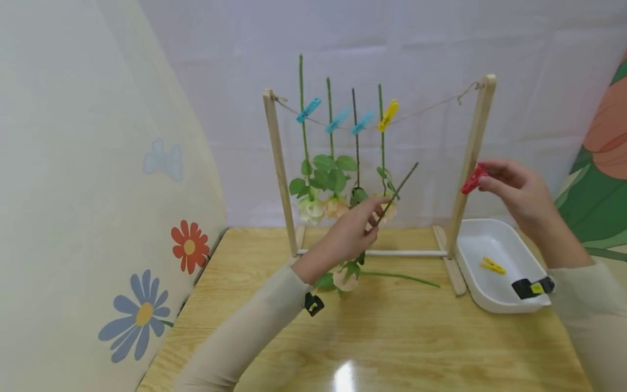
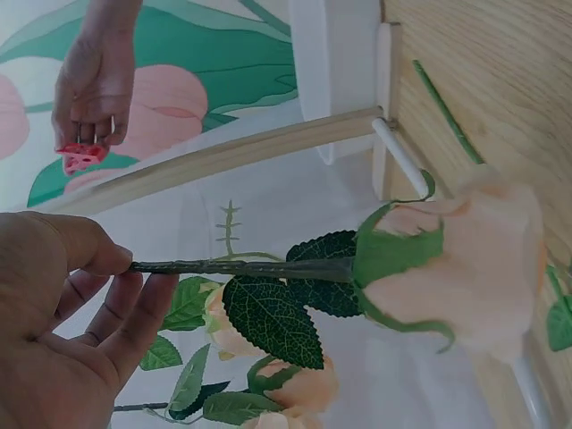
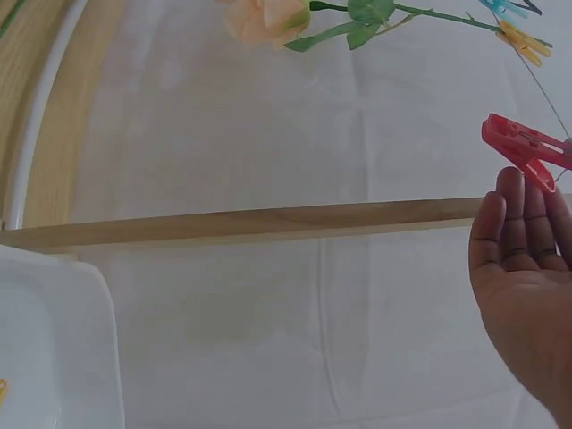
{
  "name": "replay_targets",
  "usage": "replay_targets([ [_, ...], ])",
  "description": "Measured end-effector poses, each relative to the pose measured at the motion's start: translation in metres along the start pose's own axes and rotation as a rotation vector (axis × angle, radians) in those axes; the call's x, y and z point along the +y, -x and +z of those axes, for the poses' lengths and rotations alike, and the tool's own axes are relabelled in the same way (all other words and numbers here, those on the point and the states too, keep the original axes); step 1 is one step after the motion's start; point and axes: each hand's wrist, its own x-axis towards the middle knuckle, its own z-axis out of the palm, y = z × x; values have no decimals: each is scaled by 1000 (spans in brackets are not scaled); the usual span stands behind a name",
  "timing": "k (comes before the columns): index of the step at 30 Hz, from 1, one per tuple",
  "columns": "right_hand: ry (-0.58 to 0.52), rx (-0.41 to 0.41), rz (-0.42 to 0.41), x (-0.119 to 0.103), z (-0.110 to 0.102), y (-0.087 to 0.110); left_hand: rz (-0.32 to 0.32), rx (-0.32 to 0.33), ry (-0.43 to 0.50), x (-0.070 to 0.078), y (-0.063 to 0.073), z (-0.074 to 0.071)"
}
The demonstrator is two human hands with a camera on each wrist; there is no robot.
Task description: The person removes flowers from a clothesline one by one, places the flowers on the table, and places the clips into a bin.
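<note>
My left hand (image 1: 350, 234) pinches the dark stem of a peach rose (image 2: 451, 264) between thumb and fingers. The rose slants with its bloom down, over the table in the head view; dark leaves (image 2: 277, 322) show behind the stem. At the right post, my right hand (image 1: 516, 190) pinches a red clothespin (image 1: 473, 180) at its fingertips. Several roses hang bloom-down from a twine line (image 1: 431, 110), clipped by three blue clothespins (image 1: 308, 110) and a yellow clothespin (image 1: 388, 115). Another green stem (image 1: 401, 276) lies on the table, its upper end hidden behind the held bloom.
A wooden frame with a left post (image 1: 279, 169) and a right post (image 1: 477, 130) carries the twine; a white bar (image 1: 406, 253) joins its feet. Right of it, a white basin (image 1: 482, 299) contains a yellow clothespin (image 1: 492, 265). A pale cloth (image 1: 235, 179) hangs behind.
</note>
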Motion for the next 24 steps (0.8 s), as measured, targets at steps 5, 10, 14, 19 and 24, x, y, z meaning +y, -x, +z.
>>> replay_targets([
  [5,61,26,39,4,-10,10,50,-19,-61,-3,7,2],
  [10,55,39,69,9,-20,21,99,-37,-125,-6,15,9],
  [14,62,55,98,14,-27,30,107,-86,-194,-8,22,12],
  [19,122,88,147,22,-34,40,83,-134,-234,-7,28,13],
  [24,288,116,238,25,-42,50,65,-197,-285,-7,32,18],
])
